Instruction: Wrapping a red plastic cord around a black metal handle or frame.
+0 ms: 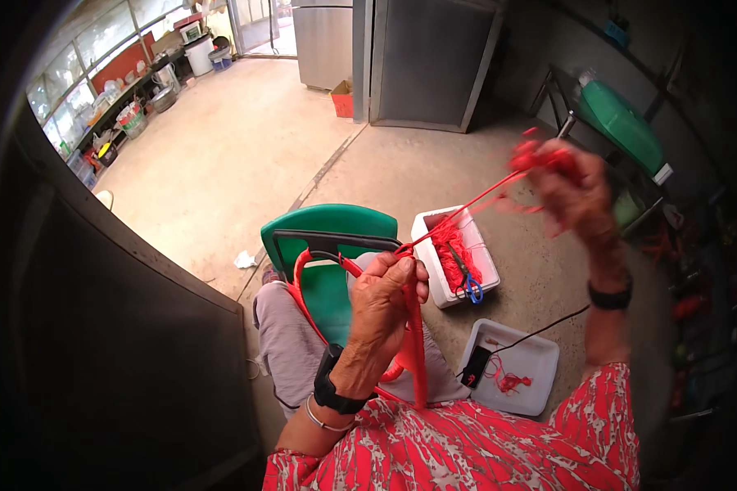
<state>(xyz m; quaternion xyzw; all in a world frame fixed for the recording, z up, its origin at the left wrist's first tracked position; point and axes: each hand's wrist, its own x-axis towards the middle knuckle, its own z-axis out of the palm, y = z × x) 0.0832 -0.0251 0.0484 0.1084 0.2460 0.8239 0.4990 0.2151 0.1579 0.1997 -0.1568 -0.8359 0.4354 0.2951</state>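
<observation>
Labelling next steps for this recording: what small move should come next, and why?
Probably bring the right grip in and pass the red cord around the dark frame, with the left grip pinching the corner. The cord looks taut from there to the raised bundle, and the frame's top bar looks bare beside its red-covered side.

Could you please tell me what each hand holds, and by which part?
Left hand: the red-wrapped frame, near its far right corner. Right hand: the red cord, by its bunched part.

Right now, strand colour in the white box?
Red strands, best seen in the head view.
</observation>
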